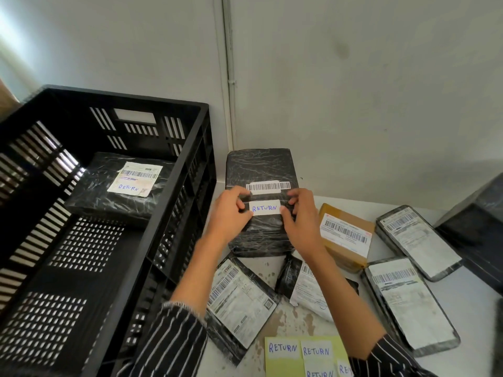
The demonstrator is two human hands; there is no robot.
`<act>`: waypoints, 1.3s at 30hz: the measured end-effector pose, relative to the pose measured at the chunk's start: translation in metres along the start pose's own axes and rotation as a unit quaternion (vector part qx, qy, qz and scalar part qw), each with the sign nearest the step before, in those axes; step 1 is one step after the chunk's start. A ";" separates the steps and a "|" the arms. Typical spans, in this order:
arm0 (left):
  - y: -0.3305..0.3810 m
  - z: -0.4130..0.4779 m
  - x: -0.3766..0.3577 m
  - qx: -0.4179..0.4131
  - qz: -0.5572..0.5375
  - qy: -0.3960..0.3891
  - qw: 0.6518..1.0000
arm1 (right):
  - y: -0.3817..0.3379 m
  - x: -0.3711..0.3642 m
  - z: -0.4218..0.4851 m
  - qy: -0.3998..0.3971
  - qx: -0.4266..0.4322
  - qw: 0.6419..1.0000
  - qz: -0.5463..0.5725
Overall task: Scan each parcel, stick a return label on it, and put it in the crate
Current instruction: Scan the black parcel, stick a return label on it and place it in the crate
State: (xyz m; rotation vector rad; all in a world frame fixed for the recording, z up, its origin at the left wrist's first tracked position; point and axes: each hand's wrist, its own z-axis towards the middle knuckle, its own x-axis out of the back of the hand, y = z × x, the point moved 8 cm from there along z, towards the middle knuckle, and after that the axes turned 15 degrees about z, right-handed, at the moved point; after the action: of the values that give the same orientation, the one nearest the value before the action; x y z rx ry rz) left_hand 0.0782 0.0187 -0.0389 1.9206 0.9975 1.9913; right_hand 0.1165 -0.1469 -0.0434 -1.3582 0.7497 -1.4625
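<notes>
Both hands are over a big black parcel that lies at the far edge of the tabletop, close to the wall. The left hand pinches the left end of a white return label with its fingers. The right hand pinches the right end in the same way. The label reads RETURN in blue and sits flat across the top of the parcel, just below its barcode strip. The left side of this parcel is just beside the right wall of the black crate, with only a thin gap between them. The crate fills the left side of the tabletop. One wrapped parcel already lies in its far part, with RETURN on its paper, and the near part of the crate floor shows bare holes. To the right of the hands a brown parcel sits near the big black one. Two long parcels lie further right, close side by side. Under the arms are two more parcels, with a little stained tabletop showing between them. A yellow sheet of RETURN labels lies at the near edge. A large dark box stands at the right edge.
</notes>
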 end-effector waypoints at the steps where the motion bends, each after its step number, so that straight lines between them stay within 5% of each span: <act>1: 0.005 -0.010 0.001 -0.030 0.023 0.048 0.998 | -0.004 0.000 -0.004 0.000 0.034 0.999 -0.035; 6: 0.019 -0.052 -0.024 -0.128 0.228 0.214 0.941 | -0.012 -0.019 -0.025 -0.019 0.143 0.942 -0.302; 12: 0.015 -0.050 -0.034 -0.099 0.333 0.210 0.914 | -0.005 -0.020 -0.025 -0.017 0.128 0.929 -0.347; 19: 0.006 -0.049 -0.032 -0.100 0.306 0.204 0.925 | 0.000 -0.004 -0.032 -0.049 0.157 0.974 -0.159; 24: 0.004 -0.046 -0.026 -0.074 0.264 0.214 0.938 | 0.006 0.009 -0.024 -0.022 0.085 0.996 -0.036; 29: -0.007 -0.047 -0.035 -0.011 0.214 0.145 0.966 | 0.018 0.010 -0.003 0.026 -0.028 0.999 -0.021; 33: -0.015 -0.050 -0.037 0.074 0.057 0.094 0.991 | 0.049 -0.005 -0.010 -0.025 -0.201 0.968 0.146; 39: -0.010 -0.049 -0.016 0.159 -0.040 0.151 0.975 | 0.036 -0.005 -0.018 -0.006 -0.181 0.962 0.205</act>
State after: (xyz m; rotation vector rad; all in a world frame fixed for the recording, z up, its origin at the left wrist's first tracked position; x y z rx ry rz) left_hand 0.0314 0.0011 -0.0544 1.7111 1.5278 2.2332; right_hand 0.1071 -0.1582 -0.0815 -1.3705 1.2538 -1.0198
